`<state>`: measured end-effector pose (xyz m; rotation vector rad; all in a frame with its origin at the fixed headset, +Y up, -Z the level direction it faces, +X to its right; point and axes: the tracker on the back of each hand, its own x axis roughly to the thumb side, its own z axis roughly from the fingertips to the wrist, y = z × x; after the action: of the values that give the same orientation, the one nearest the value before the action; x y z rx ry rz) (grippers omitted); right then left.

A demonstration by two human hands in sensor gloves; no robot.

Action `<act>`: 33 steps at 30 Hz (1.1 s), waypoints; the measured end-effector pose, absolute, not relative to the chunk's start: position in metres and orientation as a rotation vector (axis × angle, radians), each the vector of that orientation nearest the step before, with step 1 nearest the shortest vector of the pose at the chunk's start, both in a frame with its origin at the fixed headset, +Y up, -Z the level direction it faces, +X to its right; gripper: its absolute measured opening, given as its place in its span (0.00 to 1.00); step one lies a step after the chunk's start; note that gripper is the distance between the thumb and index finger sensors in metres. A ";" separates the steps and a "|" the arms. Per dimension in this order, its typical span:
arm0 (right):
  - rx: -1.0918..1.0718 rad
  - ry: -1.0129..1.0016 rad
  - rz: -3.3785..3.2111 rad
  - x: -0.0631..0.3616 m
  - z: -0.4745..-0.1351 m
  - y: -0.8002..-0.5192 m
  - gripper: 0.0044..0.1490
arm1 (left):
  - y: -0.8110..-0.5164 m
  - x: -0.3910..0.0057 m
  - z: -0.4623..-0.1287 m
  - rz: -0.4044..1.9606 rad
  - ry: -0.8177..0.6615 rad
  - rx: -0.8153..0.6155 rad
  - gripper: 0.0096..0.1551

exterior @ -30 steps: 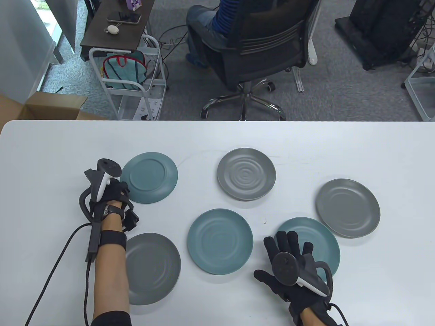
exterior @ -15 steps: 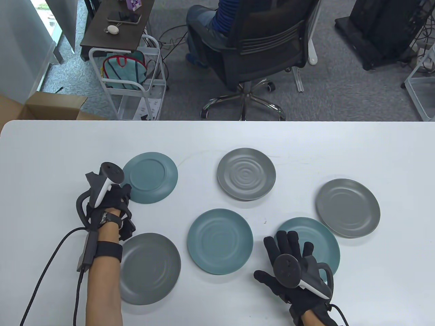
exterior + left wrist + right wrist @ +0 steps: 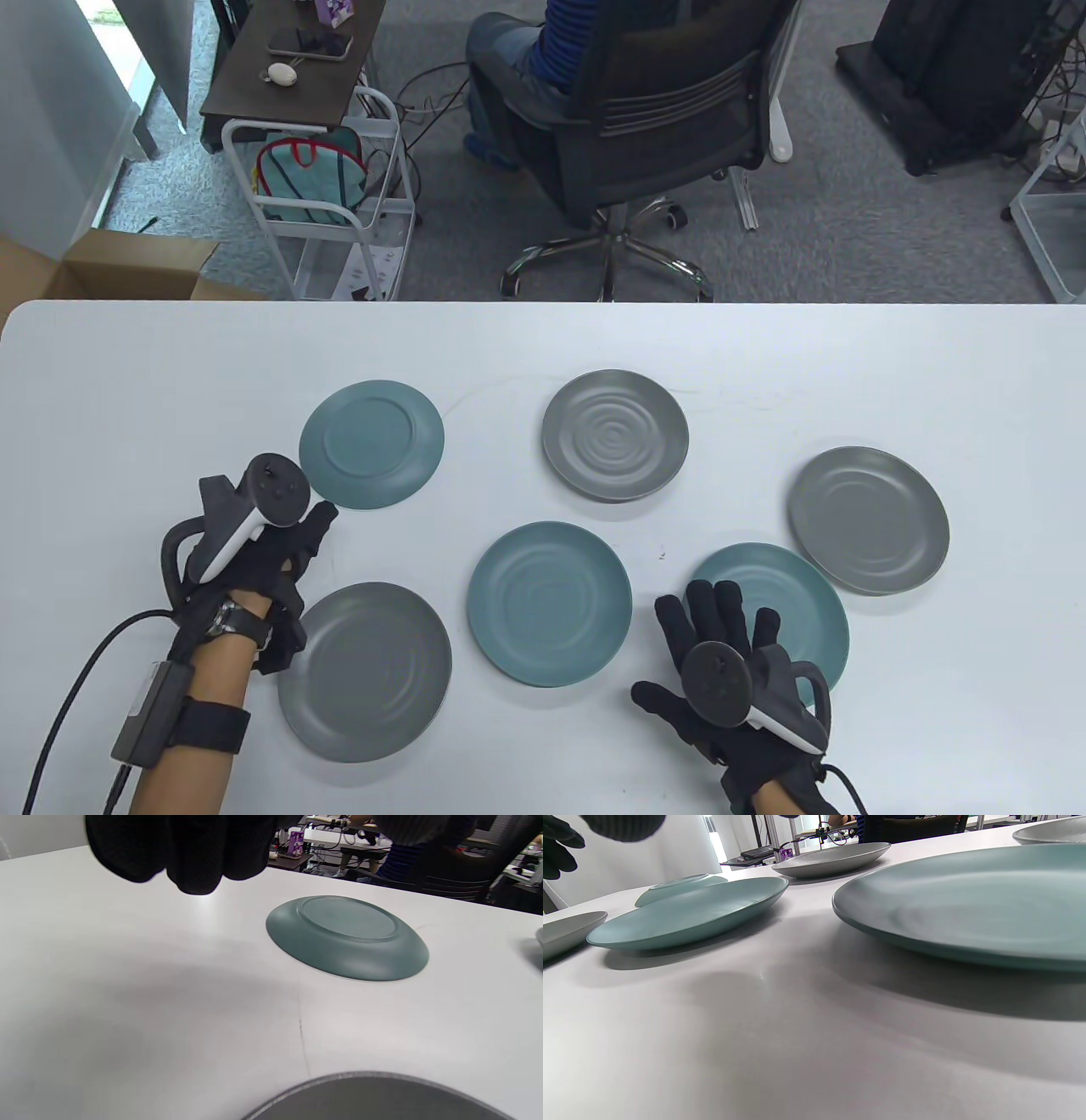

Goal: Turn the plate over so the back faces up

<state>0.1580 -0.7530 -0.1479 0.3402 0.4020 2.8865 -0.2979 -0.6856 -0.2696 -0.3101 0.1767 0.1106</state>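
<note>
Several plates lie on the white table. The far-left teal plate lies back up, its foot ring showing; it also shows in the left wrist view. My left hand is empty, fingers loosely curled, just off that plate's near-left edge and apart from it. A grey plate lies face up to its near right. My right hand lies spread flat, fingers over the near-left edge of a face-up teal plate, gripping nothing.
A face-up teal plate sits at the centre, a grey ripple plate behind it, another grey plate at the right. Beyond the table's far edge are an occupied office chair and a white cart.
My left hand has drawn back toward the near left, away from the back-up teal plate's edge. The right hand has barely moved. No plate has shifted.
</note>
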 end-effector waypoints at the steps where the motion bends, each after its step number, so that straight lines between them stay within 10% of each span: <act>1: 0.340 0.401 2.887 0.158 -0.148 -0.753 0.60 | -0.684 -0.295 -0.264 0.095 0.156 -0.301 0.51; 33: 0.359 0.442 2.886 0.156 -0.144 -0.756 0.60 | -0.762 -0.167 -0.146 -0.247 -0.303 -0.518 0.54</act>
<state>0.1564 -0.7558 -0.1440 0.3594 0.4420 2.8864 -0.1672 -0.7625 -0.1463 -0.5176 -0.3034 -0.2475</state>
